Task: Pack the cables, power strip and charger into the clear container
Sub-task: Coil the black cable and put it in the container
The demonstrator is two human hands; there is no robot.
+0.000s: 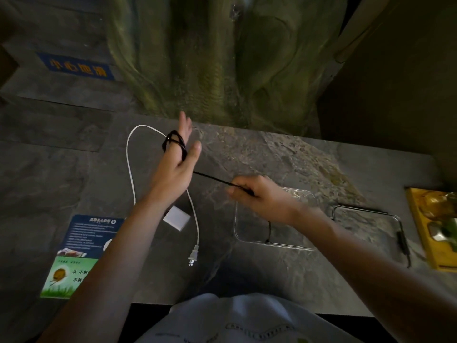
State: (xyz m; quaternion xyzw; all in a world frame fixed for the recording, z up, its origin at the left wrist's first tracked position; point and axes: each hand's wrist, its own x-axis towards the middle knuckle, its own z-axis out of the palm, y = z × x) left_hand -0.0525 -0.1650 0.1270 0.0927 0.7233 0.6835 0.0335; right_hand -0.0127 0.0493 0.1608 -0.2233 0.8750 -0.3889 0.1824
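Over clear container (273, 241), seemingly empty: R hand (257, 196) pinches black cable (212, 179), L hand (178, 164) open, wrapped.

Black cable (176, 142) looped; white charger (177, 218) flat; container (269, 240) empty.

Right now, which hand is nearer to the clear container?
The right hand. It pinches the black cable right over the far rim of the clear container. The left hand is raised, wrapped in cable loops, farther to the left.
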